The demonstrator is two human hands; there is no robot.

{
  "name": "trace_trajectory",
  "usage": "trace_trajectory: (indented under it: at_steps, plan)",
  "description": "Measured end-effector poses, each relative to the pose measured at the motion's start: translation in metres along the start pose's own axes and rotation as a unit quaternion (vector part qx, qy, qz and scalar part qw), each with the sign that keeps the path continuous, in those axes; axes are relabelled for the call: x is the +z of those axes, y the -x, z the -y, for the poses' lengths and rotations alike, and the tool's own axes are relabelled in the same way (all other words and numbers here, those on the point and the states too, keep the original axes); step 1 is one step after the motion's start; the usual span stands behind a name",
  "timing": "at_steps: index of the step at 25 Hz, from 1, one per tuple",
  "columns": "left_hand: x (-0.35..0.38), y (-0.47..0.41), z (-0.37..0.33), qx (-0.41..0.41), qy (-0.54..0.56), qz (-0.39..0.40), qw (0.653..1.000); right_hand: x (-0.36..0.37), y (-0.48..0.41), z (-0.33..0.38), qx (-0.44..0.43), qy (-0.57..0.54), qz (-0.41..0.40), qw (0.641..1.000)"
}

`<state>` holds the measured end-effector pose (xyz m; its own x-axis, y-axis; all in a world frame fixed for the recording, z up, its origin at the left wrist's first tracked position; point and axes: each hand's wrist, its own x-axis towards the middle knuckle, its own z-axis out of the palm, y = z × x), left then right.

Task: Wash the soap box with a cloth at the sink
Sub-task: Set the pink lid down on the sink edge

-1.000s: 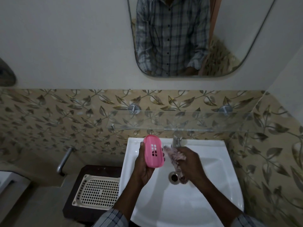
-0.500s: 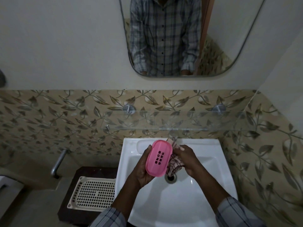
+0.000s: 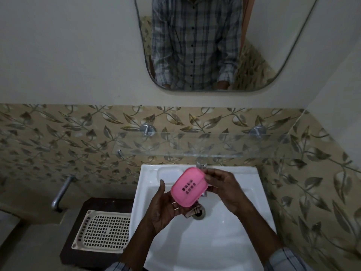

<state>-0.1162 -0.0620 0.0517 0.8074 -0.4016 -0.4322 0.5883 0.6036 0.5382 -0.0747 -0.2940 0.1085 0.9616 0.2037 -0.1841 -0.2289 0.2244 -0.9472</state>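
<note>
Both my hands hold the pink soap box (image 3: 188,187) over the white sink (image 3: 252,184), its slotted face tilted toward me. My left hand (image 3: 165,209) is under its lower left edge with the fingers curled and the thumb standing free. My right hand (image 3: 224,189) pinches the box's upper right rim. A bit of the patterned cloth (image 3: 191,211) pokes out below the box, just above the drain (image 3: 200,215). I cannot tell which hand holds the cloth. The faucet (image 3: 201,164) sits right behind the box.
A glass shelf (image 3: 195,148) juts out from the leaf-patterned tiles above the sink. Left of the basin, a cream perforated tray (image 3: 105,231) lies on a dark stand (image 3: 101,202). A metal wall tap (image 3: 61,192) sticks out further left. A mirror (image 3: 214,45) hangs above.
The box has tipped from upright to slanted and moved right. My right hand went from rubbing the cloth beside it to pinching its rim. The cloth now shows only below the box.
</note>
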Motion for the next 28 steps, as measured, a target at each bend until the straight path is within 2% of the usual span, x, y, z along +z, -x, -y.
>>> trace_trajectory:
  at_steps: [3,8,9,11,13,14,16,22,25,28]
  plan:
    - [-0.012,0.0,0.0,0.02,-0.021,-0.063,0.998,-0.041,-0.003,0.013,-0.025,-0.073,-0.058,0.995]
    - [-0.025,0.004,0.004,0.032,0.012,-0.077,0.996,-0.091,-0.015,0.004,-0.007,-0.03,-0.158,0.987]
    - [-0.026,0.004,0.006,0.032,0.017,-0.079,0.996,-0.096,-0.019,-0.002,-0.004,0.006,-0.18,0.984]
    - [-0.025,0.006,0.01,0.033,0.027,-0.089,0.995,-0.101,-0.031,-0.017,-0.012,0.152,-0.234,0.96]
    - [-0.022,0.009,0.012,0.034,0.022,-0.098,0.994,-0.095,-0.047,-0.032,-0.02,0.343,-0.268,0.9]
    - [-0.021,0.01,0.013,0.033,0.013,-0.101,0.994,-0.09,-0.055,-0.039,-0.02,0.421,-0.262,0.868]
    - [-0.016,0.014,0.017,0.029,-0.006,-0.107,0.994,-0.079,-0.068,-0.052,-0.014,0.515,-0.222,0.828]
    - [-0.013,0.026,0.03,0.026,-0.014,-0.132,0.991,-0.061,-0.085,-0.095,0.003,0.66,-0.167,0.733]
    - [-0.011,0.026,0.033,0.029,-0.024,-0.134,0.99,-0.057,-0.089,-0.105,0.019,0.672,-0.149,0.725]
    - [-0.004,0.023,0.034,0.03,-0.034,-0.132,0.99,-0.052,-0.083,-0.098,-0.019,0.621,-0.164,0.766]
